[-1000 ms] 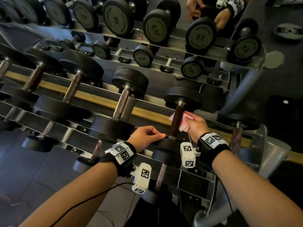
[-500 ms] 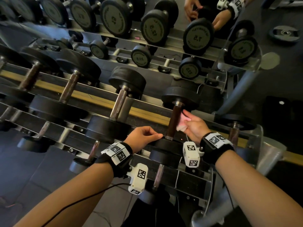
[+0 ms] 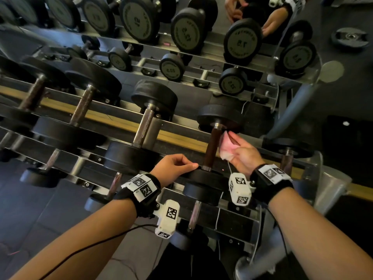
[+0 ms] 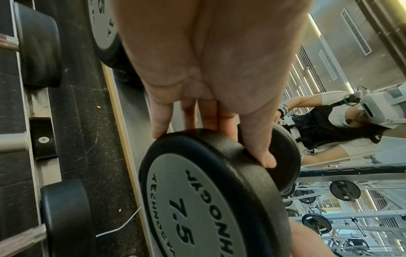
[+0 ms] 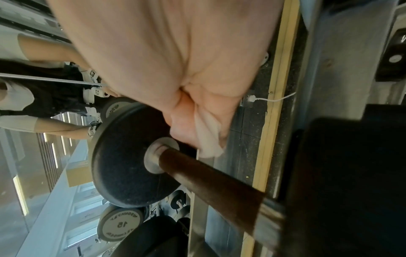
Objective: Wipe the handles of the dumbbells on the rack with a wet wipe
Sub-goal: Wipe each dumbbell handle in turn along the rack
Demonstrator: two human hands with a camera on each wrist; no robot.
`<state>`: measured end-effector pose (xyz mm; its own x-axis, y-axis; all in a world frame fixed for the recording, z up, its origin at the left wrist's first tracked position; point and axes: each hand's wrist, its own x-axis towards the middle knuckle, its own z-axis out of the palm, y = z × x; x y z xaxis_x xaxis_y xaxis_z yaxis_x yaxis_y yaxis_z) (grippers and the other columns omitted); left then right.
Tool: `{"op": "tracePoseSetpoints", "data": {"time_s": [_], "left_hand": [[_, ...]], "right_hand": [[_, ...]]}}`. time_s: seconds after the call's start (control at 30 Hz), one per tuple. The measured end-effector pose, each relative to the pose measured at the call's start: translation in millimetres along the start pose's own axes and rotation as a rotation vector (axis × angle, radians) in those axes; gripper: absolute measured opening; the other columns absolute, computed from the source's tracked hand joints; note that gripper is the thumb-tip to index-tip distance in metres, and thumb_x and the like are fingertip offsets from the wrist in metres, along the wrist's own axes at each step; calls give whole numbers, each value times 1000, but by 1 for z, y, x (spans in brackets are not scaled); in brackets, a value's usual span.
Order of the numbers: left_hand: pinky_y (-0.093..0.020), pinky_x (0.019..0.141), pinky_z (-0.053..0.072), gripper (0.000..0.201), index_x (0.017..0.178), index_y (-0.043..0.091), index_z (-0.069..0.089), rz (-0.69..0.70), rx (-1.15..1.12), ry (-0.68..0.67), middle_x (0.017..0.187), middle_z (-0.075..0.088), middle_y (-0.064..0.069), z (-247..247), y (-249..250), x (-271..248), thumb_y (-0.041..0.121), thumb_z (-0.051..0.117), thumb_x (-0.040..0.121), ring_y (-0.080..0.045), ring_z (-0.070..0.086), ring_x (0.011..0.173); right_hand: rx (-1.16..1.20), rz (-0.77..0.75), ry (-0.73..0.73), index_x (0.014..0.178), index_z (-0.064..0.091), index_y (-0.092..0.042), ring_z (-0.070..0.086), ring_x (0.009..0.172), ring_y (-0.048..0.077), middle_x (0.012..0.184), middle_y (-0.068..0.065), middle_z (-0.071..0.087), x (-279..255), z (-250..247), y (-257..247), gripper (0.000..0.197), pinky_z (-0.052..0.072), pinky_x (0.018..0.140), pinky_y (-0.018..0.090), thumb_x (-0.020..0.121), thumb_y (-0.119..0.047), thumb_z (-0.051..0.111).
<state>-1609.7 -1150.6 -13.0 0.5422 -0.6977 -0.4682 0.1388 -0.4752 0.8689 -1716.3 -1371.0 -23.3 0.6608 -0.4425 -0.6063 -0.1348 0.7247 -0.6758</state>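
Note:
A 7.5 dumbbell lies on the rack's upper tier, its dark brown handle [image 3: 212, 146] pointing away from me. My left hand [image 3: 177, 164] holds its near head [image 3: 203, 176]; in the left wrist view the fingers [image 4: 162, 121] and thumb curl over the rim of that head [image 4: 197, 200]. My right hand [image 3: 245, 155] grips a bunched pink-white wet wipe [image 3: 225, 150] against the right side of the handle, near the far head [image 3: 220, 116]. The right wrist view shows the wipe [image 5: 208, 144] beside the handle [image 5: 208, 179], close to the far head [image 5: 123, 165].
More dumbbells lie on the same tier, one with a silver handle [image 3: 145, 126] to the left and one [image 3: 286, 158] to the right. Smaller dumbbells [image 3: 193, 215] sit on the tier below. A mirror [image 3: 242, 41] behind the rack reflects it. A thin white cable [image 3: 230, 168] hangs nearby.
My right hand has slid the wipe up the brown handle toward the far head and now sits at the handle's right side. The left hand has stayed on the near head.

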Motion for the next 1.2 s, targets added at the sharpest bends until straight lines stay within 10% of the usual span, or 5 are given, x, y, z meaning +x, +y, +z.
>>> {"op": "tracePoseSetpoints", "data": {"time_s": [0.3,0.73,1.2], "left_hand": [[-19,70,52,22,70,29,69,-32,-9,-22,85,76,2,-1,9,0,49,78,67,-7,70,77],[-32,85,54,39,72,35,69,-9,19,-11,93,76,2,-1,1,-1,70,77,56,-13,72,87],[-33,86,55,18,72,33,70,-17,-3,-7,97,76,-2,0,1,-1,49,79,72,-16,72,90]], "right_hand": [[-271,47,-133,130,54,-27,67,108,24,124,11,65,-20,-10,23,67,57,70,30,89,22,35],[-250,30,-122,126,41,-34,71,96,26,119,18,63,-3,-3,18,62,60,68,36,92,18,42],[-344,114,-90,127,42,-28,71,78,21,102,13,66,-9,2,23,59,58,56,32,91,18,34]]}}
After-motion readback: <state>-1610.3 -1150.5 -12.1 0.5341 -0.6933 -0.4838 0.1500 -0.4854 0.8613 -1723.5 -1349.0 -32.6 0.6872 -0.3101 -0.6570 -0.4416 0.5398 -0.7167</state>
